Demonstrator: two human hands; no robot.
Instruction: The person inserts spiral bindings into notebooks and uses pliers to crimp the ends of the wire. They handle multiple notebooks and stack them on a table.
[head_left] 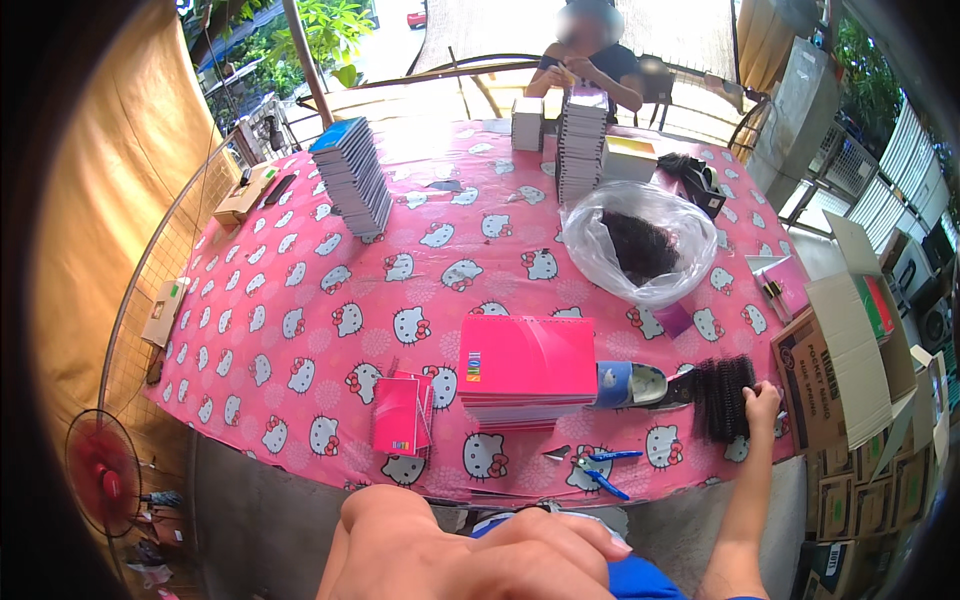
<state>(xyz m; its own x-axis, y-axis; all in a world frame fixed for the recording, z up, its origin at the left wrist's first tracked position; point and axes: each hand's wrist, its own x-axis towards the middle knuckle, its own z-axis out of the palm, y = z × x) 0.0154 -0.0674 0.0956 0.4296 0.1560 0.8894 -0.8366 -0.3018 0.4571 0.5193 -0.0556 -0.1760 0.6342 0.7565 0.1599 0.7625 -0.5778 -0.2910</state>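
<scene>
right hand (762, 400) fingers curled on black spiral combs (722, 396), beside pink notebook stack (527, 368); left hand (480, 548) loosely closed, empty.

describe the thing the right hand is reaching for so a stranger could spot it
On the pink patterned tablecloth, look at the near right edge, just right of the pink notebook stack. The right hand touches a bundle of black spiral binding combs, ridged and dark, unlike the flat pink books beside it.

Pink cat-print table (300, 300) bears notebook stacks (527, 370), perhaps black binding combs (722, 397).
</scene>
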